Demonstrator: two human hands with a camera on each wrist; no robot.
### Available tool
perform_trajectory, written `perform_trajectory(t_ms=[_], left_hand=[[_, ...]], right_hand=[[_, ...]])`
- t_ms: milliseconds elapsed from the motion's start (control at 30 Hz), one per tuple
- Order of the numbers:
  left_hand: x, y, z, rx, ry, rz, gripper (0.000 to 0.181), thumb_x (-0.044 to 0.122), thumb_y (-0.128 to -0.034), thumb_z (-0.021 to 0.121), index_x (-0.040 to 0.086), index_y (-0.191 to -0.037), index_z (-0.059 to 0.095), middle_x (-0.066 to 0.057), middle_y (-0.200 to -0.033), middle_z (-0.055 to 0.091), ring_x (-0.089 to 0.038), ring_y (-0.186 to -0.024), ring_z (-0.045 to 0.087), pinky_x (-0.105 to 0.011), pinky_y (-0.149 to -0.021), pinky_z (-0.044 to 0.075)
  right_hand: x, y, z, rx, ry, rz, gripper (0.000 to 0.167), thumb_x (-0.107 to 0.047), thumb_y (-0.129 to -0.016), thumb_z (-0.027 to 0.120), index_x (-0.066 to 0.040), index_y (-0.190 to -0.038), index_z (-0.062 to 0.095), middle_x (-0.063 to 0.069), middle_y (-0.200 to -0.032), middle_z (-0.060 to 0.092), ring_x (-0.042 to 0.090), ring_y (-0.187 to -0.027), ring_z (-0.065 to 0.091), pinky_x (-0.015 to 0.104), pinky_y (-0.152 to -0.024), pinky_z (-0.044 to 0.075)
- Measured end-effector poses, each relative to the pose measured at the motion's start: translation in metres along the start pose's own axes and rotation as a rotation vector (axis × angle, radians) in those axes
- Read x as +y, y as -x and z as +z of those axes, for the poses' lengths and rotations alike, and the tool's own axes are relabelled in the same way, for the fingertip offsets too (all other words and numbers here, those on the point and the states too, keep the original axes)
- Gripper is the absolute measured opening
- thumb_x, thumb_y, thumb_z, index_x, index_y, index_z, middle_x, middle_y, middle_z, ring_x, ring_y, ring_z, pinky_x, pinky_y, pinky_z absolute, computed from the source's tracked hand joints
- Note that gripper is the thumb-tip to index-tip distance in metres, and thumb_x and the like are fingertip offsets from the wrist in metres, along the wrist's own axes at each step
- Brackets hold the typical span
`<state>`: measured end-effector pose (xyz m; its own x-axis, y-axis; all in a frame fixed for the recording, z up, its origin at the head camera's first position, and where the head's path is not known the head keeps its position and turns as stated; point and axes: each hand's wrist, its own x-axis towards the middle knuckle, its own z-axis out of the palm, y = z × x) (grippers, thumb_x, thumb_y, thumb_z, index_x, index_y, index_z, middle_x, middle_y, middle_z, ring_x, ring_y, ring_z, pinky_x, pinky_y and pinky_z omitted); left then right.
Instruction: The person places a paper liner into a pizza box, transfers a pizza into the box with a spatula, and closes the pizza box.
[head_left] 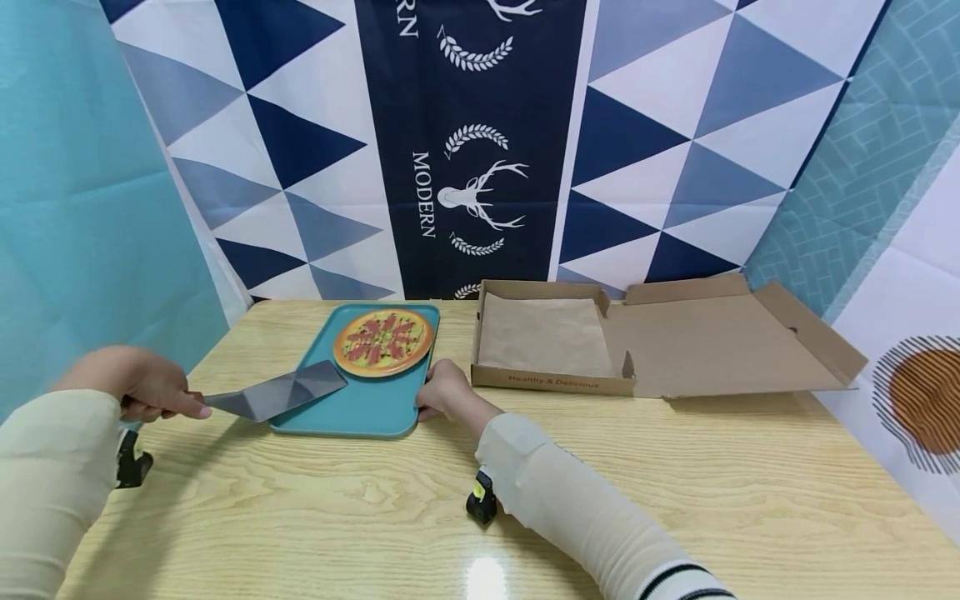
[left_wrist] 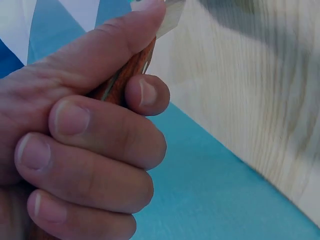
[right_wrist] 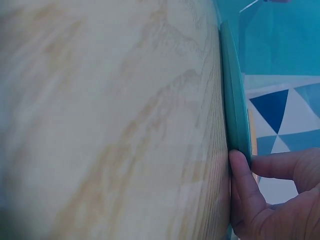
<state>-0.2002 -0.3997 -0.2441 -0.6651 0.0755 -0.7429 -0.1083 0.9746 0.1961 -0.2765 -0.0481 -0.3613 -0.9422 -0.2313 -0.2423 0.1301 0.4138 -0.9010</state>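
My left hand (head_left: pixel 150 385) grips a metal spatula (head_left: pixel 279 397) by its reddish-brown wooden handle (left_wrist: pixel 131 70), thumb stretched along it, fingers curled round. The wide flat blade reaches over the left part of a teal tray (head_left: pixel 358 414), its tip close to the lower left of a round pizza (head_left: pixel 384 343). Whether blade and pizza touch, I cannot tell. The pizza has a brown crust and red strips on yellow, and lies toward the tray's back. At the tray's right edge my right hand (head_left: pixel 450 390) pinches the rim between thumb and finger, plain in the right wrist view.
Right of the tray stands an open cardboard pizza box (head_left: pixel 553 383) lined with brown paper (head_left: pixel 547 337). Its lid (head_left: pixel 720 346) lies folded out to the right, toward the table's edge. A patterned cloth (head_left: pixel 480 150) hangs behind the wooden table (head_left: pixel 360 508).
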Motion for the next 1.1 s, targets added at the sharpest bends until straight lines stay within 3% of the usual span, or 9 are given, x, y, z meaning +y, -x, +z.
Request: perform_trajectory(t_ms=[233,433,700,867,1100], left_hand=[[0.011,-0.012,-0.006,-0.043,0.043,-0.012,0.038,0.039,-0.1009,0.052,0.021,-0.068,0.043,0.011,-0.053,0.030,0.001,-0.045,0.023,-0.015,-0.046,0.023],[0.010,-0.023,-0.006,-0.071,0.096,-0.005,0.039,0.038,-0.1021,0.050,0.021,-0.069,0.043,0.010,-0.053,0.029,0.001,-0.045,0.022,-0.016,-0.047,0.023],[0.007,-0.032,-0.002,-0.040,0.132,0.008,0.043,0.040,-0.1013,0.051,0.021,-0.064,0.039,0.009,-0.052,0.027,-0.001,-0.045,0.021,-0.018,-0.047,0.022],[0.013,-0.028,-0.008,-0.068,0.074,0.010,0.040,0.037,-0.1021,0.050,0.022,-0.066,0.040,0.010,-0.052,0.028,0.000,-0.045,0.021,-0.017,-0.048,0.023],[0.024,-0.023,-0.023,-0.161,-0.117,-0.035,0.045,0.037,-0.1041,0.044,0.024,-0.062,0.037,0.011,-0.052,0.026,0.000,-0.045,0.018,-0.016,-0.048,0.018]], right_hand=[[0.000,-0.002,0.001,-0.006,0.003,0.018,0.027,0.014,-0.082,0.066,0.008,-0.106,0.056,0.016,-0.081,0.059,0.026,-0.062,0.069,0.029,-0.055,0.057],[0.000,-0.002,-0.001,-0.004,0.007,0.014,0.028,0.014,-0.082,0.065,0.008,-0.108,0.056,0.016,-0.082,0.059,0.027,-0.063,0.070,0.029,-0.055,0.057],[-0.001,-0.003,-0.003,-0.003,-0.001,0.004,0.025,0.015,-0.081,0.066,0.009,-0.103,0.056,0.018,-0.082,0.059,0.027,-0.063,0.069,0.029,-0.055,0.057],[0.000,-0.002,-0.002,-0.008,0.006,0.006,0.028,0.015,-0.081,0.065,0.011,-0.107,0.056,0.018,-0.083,0.059,0.027,-0.063,0.069,0.029,-0.056,0.057],[-0.001,-0.002,0.001,-0.012,0.004,0.012,0.031,0.014,-0.082,0.065,0.010,-0.111,0.056,0.017,-0.084,0.058,0.028,-0.064,0.070,0.029,-0.056,0.057]])
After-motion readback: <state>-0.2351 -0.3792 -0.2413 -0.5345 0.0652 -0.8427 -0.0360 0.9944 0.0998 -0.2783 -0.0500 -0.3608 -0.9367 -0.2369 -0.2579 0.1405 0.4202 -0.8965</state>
